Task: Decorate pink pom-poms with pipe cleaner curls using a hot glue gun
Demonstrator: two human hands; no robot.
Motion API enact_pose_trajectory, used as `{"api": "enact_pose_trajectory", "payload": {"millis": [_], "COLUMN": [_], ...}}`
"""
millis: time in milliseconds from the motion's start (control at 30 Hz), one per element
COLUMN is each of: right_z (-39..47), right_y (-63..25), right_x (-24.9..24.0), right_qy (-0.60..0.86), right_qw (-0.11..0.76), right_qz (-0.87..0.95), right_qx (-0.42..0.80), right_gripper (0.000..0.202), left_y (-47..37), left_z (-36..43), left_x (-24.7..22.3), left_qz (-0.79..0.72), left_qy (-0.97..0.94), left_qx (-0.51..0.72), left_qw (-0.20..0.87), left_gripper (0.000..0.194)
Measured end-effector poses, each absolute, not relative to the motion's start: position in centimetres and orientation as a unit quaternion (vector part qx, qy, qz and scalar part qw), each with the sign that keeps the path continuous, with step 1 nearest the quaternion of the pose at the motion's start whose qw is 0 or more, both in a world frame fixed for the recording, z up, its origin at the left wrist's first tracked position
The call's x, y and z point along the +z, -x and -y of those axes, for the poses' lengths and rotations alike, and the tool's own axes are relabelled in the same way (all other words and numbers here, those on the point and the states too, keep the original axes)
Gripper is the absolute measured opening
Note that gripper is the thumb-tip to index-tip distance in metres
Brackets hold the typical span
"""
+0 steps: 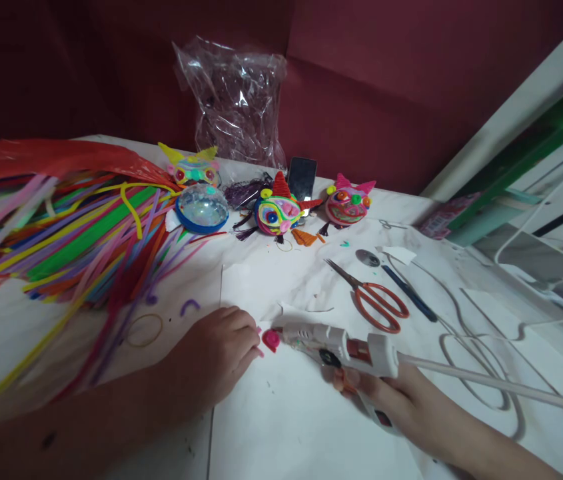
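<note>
My left hand (pixel 221 347) is closed in a pinch on a small pink piece (pixel 260 341), most of which its fingers hide. Just right of those fingertips is a red and pink coiled piece (pixel 272 339), with the nozzle of a white glue gun (pixel 321 340) at its right edge. Wrapped round the glue gun's handle is my right hand (pixel 371 390), a finger at the orange trigger. A long glue stick (pixel 501 383) runs out of the gun's back to the right.
Orange-handled scissors (pixel 380 307) and a dark blue cutter (pixel 410 293) lie beyond the gun, near a cable (pixel 461 313). Colourful pipe cleaners (pixel 86 233) cover the left. Decorated heads (pixel 281 212), a phone (pixel 302 177) and a blue-rimmed dish (pixel 202 210) stand at the back.
</note>
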State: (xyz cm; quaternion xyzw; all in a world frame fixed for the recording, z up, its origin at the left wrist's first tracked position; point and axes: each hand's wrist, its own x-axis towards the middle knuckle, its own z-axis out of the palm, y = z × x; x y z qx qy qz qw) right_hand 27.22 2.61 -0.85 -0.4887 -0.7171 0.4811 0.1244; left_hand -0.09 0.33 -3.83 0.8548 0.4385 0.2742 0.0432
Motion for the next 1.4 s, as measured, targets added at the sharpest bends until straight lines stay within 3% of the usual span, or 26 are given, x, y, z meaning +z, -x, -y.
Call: {"api": "enact_pose_trajectory", "payload": {"millis": [333,833,1200,1400], "right_z": [-2.1,-1.7,-1.2,-0.6], "right_y": [-27.0,-27.5,-27.0,-27.0], "right_x": [-1.1,-2.5,-1.3,-1.0], "right_qy": [0.51,0.5,0.434,0.432], "right_qw": [0.17,0.173,0.15,0.146], "right_qz": [0.649,0.662,0.799,0.845], "right_qx": [0.538,0.532,0.388,0.279], "right_gripper": [0.065,0.067,0.039,0.035], "left_y": [0.2,0.2,0.4,0.4], "left_z": [-0.3,-0.1,0.0,0.0], "left_x": [-4.1,-3.7,-3.5,-3.8], "left_qz": [-0.442,-0.443,-0.442,-0.445], "left_qy": [-0.855,-0.86,-0.865,-0.869], "left_qx": [0.268,0.254,0.235,0.215], "left_qw": [0.042,0.023,0.043,0.01], "left_gripper": [0.018,0.023,0.022,0.021]}}
